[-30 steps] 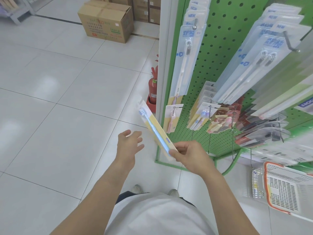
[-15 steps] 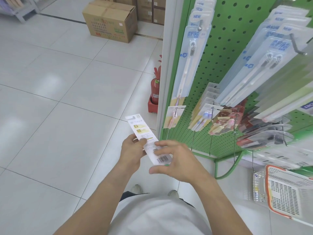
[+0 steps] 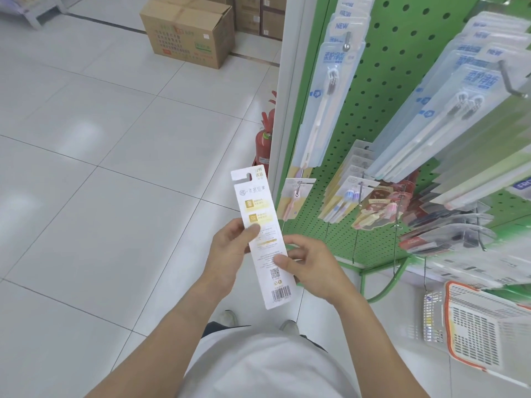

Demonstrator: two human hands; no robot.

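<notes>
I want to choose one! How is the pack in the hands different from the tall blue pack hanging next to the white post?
The held pack shows its white printed back with a barcode; the hanging pack shows its clear blue front with a toothbrush inside. The held pack is pinched by the left hand and right hand, tilted; the hanging pack dangles from a hook on the green pegboard. Both are long, narrow cards.

I've one view only: the head camera, wide-angle, facing forward and steeply down, close above the toothbrush pack (image 3: 257, 202) just left of the green pegboard rack (image 3: 396, 67), tiled floor (image 3: 86, 196) beyond.
</notes>
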